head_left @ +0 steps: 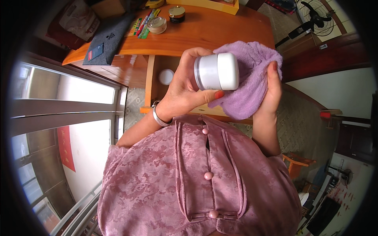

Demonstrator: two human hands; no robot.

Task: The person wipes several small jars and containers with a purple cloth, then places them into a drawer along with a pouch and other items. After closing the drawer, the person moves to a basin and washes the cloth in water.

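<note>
My left hand point(189, 79) grips a white lidded cosmetic jar point(217, 71), tilted on its side with the lid toward the right. Its thumb runs along the lower side of the jar, and the other fingers curl behind it. A fluffy purple cloth point(251, 79) is bunched in my right hand point(273, 88), the thumb pressing on its right side. The cloth lies against or just behind the jar's lid; whether they touch I cannot tell. Below both hands an open wooden drawer point(149, 79) juts from the desk, with a round white lid or jar point(166, 77) inside.
On the wooden desk point(206, 29) stand a dark jar with a gold lid point(177, 14) and a clear round jar point(156, 25) beside pens and colourful packets point(143, 25). A grey felt pouch point(109, 41) lies at the left. Windows point(65, 109) are left; a fan point(314, 19) stands far right.
</note>
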